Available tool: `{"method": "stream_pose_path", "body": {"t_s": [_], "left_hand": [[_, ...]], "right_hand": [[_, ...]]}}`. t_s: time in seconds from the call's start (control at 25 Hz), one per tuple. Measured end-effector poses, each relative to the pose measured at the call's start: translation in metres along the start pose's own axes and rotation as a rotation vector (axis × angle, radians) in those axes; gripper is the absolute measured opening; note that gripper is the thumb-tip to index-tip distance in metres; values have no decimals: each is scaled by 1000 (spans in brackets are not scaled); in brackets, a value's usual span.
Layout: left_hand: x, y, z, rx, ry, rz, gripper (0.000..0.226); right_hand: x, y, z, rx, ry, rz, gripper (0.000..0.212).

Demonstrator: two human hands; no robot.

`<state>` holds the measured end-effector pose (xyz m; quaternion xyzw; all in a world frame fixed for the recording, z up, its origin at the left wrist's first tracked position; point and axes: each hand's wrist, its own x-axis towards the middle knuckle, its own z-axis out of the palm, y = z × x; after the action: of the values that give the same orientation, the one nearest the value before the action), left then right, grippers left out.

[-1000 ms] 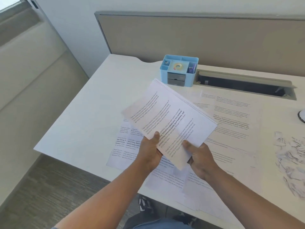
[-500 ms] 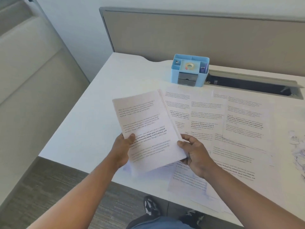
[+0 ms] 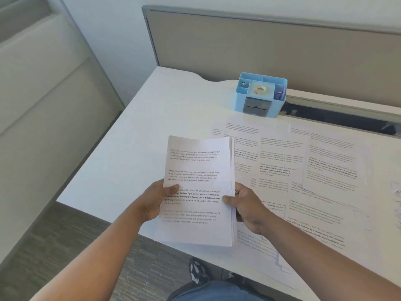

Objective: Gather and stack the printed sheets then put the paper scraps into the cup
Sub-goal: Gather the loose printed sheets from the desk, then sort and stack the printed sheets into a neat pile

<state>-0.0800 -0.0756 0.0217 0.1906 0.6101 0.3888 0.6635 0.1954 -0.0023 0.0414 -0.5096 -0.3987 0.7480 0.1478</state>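
One white desk [image 3: 134,148] fills most of my view, with one grey partition panel [image 3: 282,46] standing along its far edge. Spread flat over the desk's right half are the loose printed sheets [image 3: 325,170], overlapping each other so much that I cannot count them exactly; I make out at least six. Above the near edge of the desk I hold one stack of printed sheets [image 3: 199,190], text side up, its edges roughly squared. How many pages are in it I cannot tell. My left hand [image 3: 156,200] grips the stack's left edge, thumb on top of the page and fingers hidden under it. My right hand [image 3: 247,207] grips the right edge the same way, thumb pressed on the top sheet. At the back of the desk stands one blue organizer [image 3: 260,94] with one roll of tape [image 3: 260,89] in its middle compartment. A few paper scraps [image 3: 397,192] show at the far right edge, too cut off to count.
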Motion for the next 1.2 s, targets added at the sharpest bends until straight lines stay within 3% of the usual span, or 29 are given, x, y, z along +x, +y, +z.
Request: {"method": "stream_pose_path", "body": {"t_s": [0.24,0.48,0.76,1.0,1.2], "left_hand": [[-19,-6,1,-115,-24,-56,40],[-14,-6,-23,25,156,-33,29],[0,9,-85,137,262,-52,25],[17,21,-114,302,291,-1,20],[28,32,-130,385,299,8,19]], "right_hand": [[4,-8,1,-38,-70,-60,26],[20,-8,17,-31,-154,3,28],[44,-3,31,-102,128,61,33],[62,1,49,-106,316,-107,23],[79,-4,61,-500,266,-163,40]]}}
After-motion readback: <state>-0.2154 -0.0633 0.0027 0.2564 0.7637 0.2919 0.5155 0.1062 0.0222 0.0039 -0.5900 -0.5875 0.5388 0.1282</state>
